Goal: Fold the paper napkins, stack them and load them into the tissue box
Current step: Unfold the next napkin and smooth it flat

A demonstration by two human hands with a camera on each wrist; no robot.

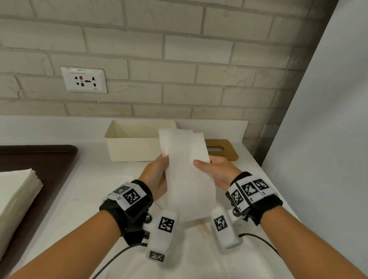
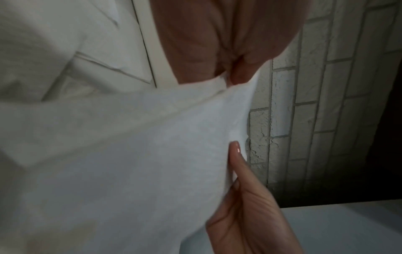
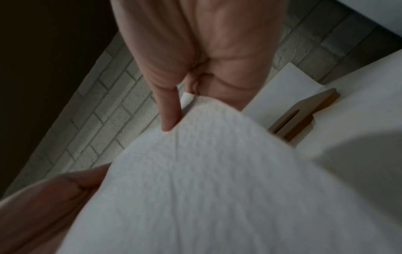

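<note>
A long stack of folded white napkins (image 1: 187,173) is held up off the counter between both hands. My left hand (image 1: 157,174) grips its left edge and my right hand (image 1: 211,170) pinches its right edge, thumb on top. The left wrist view shows the napkins (image 2: 130,154) with the other hand's thumb on their edge. The right wrist view shows the napkins (image 3: 217,189) pinched under my thumb. Behind them stands the open cream tissue box (image 1: 134,141). Its wooden lid (image 1: 221,148) with a slot lies flat to the right.
A dark brown tray (image 1: 50,160) at the left holds a pile of unfolded napkins (image 1: 7,198). More white paper (image 1: 194,257) lies on the counter below my wrists. A brick wall with a socket (image 1: 84,80) stands behind, and a white panel (image 1: 328,125) bounds the right.
</note>
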